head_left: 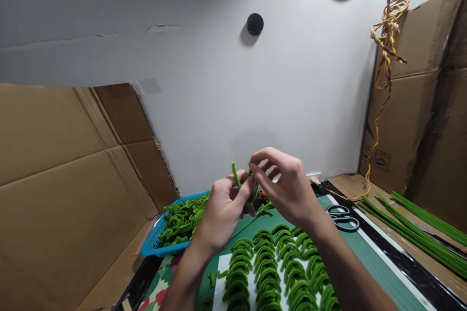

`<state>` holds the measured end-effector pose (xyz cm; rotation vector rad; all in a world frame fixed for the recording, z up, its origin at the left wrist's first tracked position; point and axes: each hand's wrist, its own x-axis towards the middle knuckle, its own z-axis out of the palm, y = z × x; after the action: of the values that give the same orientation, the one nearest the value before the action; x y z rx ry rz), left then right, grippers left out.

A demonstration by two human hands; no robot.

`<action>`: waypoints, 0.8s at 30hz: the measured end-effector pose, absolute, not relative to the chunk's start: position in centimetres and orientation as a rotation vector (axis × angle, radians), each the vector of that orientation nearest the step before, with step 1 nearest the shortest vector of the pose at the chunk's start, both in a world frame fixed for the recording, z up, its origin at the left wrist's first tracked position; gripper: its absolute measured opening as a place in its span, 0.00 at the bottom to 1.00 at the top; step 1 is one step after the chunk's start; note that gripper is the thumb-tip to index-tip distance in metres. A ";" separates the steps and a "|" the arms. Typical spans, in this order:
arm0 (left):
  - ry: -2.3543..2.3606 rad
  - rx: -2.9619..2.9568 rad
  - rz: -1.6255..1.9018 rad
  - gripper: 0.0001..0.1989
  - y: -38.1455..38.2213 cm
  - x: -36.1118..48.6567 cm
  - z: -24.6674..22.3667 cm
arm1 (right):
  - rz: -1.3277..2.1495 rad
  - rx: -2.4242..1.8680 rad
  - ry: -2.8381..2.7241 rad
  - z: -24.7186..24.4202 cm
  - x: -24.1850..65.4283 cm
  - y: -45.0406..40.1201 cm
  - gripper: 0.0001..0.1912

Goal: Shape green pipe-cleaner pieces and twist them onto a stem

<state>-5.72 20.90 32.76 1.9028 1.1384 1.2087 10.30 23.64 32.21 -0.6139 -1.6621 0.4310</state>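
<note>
My left hand point(228, 204) pinches a curved green pipe cleaner point(235, 173) between thumb and fingers, above the green mat. One end of it sticks straight up. At the right, the fingertips of my right hand point(280, 175) are closed on the other part of the same bent pipe cleaner. Part of the loop is hidden behind my fingers. Beneath both hands, several columns of curved green pipe cleaner pieces point(268, 272) lie overlapping on a white sheet point(219, 291).
A blue basket point(148, 248) full of green bent pieces stands at the left. Black-handled scissors point(341, 218) lie right of my hands. Long green pipe cleaners point(419, 233) rest at the far right. Cardboard panels point(73, 180) flank both sides, and a twisted cord point(388, 34) hangs at right.
</note>
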 end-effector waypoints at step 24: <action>1.156 1.843 1.355 0.17 21.5 -5.9 32.6 | 0.671 -0.520 -1.677 31.9 10.6 24.2 0.07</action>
<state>-5.90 21.54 32.64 1.8430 1.1561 1.3552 10.59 24.17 31.89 -0.5199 -1.6772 0.6705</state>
